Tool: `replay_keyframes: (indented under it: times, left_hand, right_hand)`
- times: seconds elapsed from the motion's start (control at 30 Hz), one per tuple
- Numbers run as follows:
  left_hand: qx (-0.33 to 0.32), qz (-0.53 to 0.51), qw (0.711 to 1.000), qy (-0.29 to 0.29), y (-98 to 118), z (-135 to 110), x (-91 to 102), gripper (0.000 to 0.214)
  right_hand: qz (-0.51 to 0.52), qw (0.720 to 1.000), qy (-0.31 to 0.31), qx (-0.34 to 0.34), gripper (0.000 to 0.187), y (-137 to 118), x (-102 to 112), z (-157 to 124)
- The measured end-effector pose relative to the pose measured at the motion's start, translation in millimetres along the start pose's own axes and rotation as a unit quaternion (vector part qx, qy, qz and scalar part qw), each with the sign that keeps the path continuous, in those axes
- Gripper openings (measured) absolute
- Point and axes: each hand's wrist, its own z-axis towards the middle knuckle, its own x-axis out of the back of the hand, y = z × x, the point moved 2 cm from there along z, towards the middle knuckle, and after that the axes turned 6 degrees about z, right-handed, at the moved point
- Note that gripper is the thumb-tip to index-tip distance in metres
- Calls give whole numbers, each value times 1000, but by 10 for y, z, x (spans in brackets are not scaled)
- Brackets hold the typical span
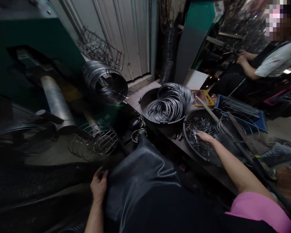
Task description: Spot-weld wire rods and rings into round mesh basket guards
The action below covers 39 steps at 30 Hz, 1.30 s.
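My right hand (pixel 205 137) reaches into a dark round basin (pixel 188 142), fingers stretched out over a pile of short metal wire pieces (pixel 201 126). Whether its fingertips touch any piece is too small to tell. Low on the left, my left hand (pixel 99 185) is beside the dark shiny apron (pixel 145 165) over my lap, fingers loosely bent and apart, with nothing visible in them. Ahead of it, a round wire cage (pixel 94 142) sits by the green machine's lower arm. A second basin (pixel 145 111) holds a heap of wire rings (pixel 169 103).
A green machine (pixel 5 48) with a thick metal cylinder (pixel 54 100) stands at left. A stack of wire rings (pixel 105 82) hangs near it. Behind the basins are a yellow crate (pixel 203 97) and a blue tray (pixel 262 119). A co-worker (pixel 264 64) sits at upper right.
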Motion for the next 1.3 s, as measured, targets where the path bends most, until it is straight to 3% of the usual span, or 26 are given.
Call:
replay_keyframes:
  times: [0.2, 0.4, 0.5, 0.6, 0.83, 1.0, 1.13, 1.2, 1.3]
  left_hand:
    - [-6, 20, 1000, -1, -10, 21, -33, 61]
    - [9, 27, 1000, -2, 21, -3, -23, 66]
    - [6, 25, 1000, 0, 13, -7, -33, 66]
    - [0, 28, 1000, 5, 3, -9, -40, 64]
    - [0, 42, 999, -4, 3, -10, -44, 62]
    - [-3, 57, 998, -1, -17, -16, -41, 61]
    - [-11, 47, 999, 3, -38, -6, -38, 59]
    - [-13, 47, 999, 0, -38, 11, -52, 58]
    - [-18, 43, 999, -10, -28, 37, -87, 58]
  right_hand:
    - [125, 990, -54, -40, 14, 62, -33, -79]
    - [161, 978, -124, -44, 17, 163, -179, -90]
    - [-22, 984, -175, -10, 15, 202, -205, -41]
    - [-230, 953, -194, 26, 8, 215, -176, 70]
    - [-269, 948, -165, 47, 4, 57, -48, 373]
    - [-161, 980, -112, 31, 14, -108, 7, 493]
    - [18, 999, -41, 5, 15, -122, 107, 402]
    - [125, 992, 0, -12, 15, -68, 70, 311]
    - [268, 961, 40, -52, 20, 49, -165, 181]
